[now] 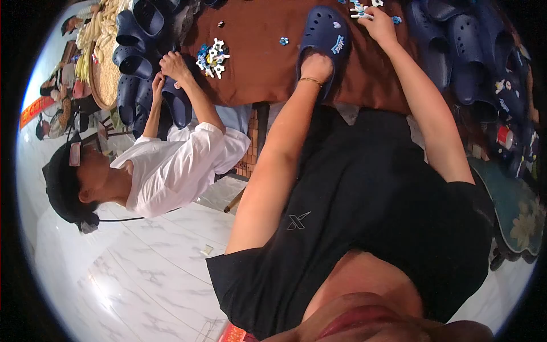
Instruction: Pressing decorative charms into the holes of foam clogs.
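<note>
- Navy perforated foam clog [323,31], upper centre: could slip if our left hand [317,65], inserted, fingers hidden, twists.
- White-and-blue plastic-looking charms [359,9], top, right of centre: may scatter if our right hand [378,25], clasp unclear, fumbles.

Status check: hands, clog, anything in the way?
Left hand inside navy clog. Right hand at white charms. Clog over brown cloth, decorations on its upper. Blue flower charm off to its left, not blocking.
</note>
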Available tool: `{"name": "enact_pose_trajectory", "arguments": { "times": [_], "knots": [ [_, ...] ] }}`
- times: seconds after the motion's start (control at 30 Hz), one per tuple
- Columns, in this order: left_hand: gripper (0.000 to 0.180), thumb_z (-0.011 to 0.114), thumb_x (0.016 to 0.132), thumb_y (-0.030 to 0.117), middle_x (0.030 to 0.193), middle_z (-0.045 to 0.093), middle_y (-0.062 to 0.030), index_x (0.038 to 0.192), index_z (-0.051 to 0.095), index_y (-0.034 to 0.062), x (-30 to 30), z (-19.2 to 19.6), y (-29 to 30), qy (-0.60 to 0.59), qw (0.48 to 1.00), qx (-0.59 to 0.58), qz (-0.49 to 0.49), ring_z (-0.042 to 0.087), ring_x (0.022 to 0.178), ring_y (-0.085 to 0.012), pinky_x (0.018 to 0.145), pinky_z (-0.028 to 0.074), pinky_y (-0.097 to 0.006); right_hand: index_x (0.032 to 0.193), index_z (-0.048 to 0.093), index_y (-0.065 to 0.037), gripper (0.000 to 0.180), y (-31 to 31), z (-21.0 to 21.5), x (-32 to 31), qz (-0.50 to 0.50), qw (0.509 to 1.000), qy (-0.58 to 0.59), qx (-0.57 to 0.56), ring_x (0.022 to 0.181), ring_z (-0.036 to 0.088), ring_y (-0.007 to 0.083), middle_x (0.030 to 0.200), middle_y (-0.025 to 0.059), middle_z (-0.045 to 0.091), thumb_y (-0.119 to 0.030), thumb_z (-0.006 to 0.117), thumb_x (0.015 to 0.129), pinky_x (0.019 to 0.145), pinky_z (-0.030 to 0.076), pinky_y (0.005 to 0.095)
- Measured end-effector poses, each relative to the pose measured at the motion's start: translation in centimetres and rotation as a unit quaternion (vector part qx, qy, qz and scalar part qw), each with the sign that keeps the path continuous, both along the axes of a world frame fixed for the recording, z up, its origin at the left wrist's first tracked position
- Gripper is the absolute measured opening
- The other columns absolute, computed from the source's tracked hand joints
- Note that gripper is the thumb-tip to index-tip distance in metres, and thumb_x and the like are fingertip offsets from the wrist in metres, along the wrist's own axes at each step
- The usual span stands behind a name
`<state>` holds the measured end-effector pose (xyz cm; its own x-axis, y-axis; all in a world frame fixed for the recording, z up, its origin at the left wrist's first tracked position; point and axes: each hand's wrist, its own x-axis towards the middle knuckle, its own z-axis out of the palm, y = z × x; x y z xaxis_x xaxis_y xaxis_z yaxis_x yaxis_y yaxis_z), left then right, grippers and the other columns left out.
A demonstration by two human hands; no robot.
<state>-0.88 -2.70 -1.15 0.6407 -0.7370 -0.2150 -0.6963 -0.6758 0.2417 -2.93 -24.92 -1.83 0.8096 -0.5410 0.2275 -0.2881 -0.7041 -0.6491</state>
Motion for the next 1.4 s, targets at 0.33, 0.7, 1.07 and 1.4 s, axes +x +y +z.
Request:
{"name": "enact_pose_trajectory", "arguments": {
  "times": [0.33,0.7,1.07,1.4],
  "knots": [
    [0.027,0.039,0.076,0.015,0.076,0.059,-0.0220,0.070,0.061,0.0010,0.0,0.6,-0.1,0.028,0.999,-0.030,0.016,0.059,0.070,-0.0354,0.064,0.048,-0.042,0.069,0.063,-0.002,0.022,8.0,7.0,6.0,0.247,0.905,0.234,0.254,0.045,0.050,0.0118,0.051,0.0060,0.054,-0.025,0.063,0.070,0.045,0.039,0.0253],
    [0.025,0.042,0.073,0.015,0.075,0.060,-0.0219,0.068,0.063,0.0012,0.1,1.2,-0.2,0.037,0.999,-0.033,-0.009,0.060,0.069,-0.0328,0.064,0.049,-0.041,0.086,0.056,-0.001,0.029,9.8,6.7,8.7,0.343,0.883,0.300,-0.106,0.079,0.059,0.0302,0.083,0.0180,0.060,-0.026,0.059,0.072,0.067,0.046,0.0395],
    [0.024,0.044,0.072,0.015,0.071,0.061,-0.0185,0.067,0.064,0.0039,0.0,1.2,0.1,-0.021,1.000,-0.019,-0.012,0.061,0.066,-0.0299,0.061,0.050,-0.039,0.082,0.061,-0.007,0.024,6.8,3.6,6.4,0.241,0.965,0.097,0.025,0.077,0.057,0.0309,0.076,0.0148,0.060,-0.027,0.058,0.069,0.067,0.044,0.0405],
    [0.026,0.041,0.074,0.014,0.076,0.061,-0.0200,0.070,0.064,0.0025,-0.1,0.6,0.2,-0.013,1.000,-0.003,0.012,0.061,0.072,-0.0324,0.066,0.049,-0.042,0.099,0.053,-0.014,0.024,-0.1,1.3,2.2,0.068,0.975,0.179,-0.116,0.094,0.050,0.0319,0.099,0.0135,0.050,-0.015,0.056,0.075,0.078,0.042,0.0407]
  ]
}}
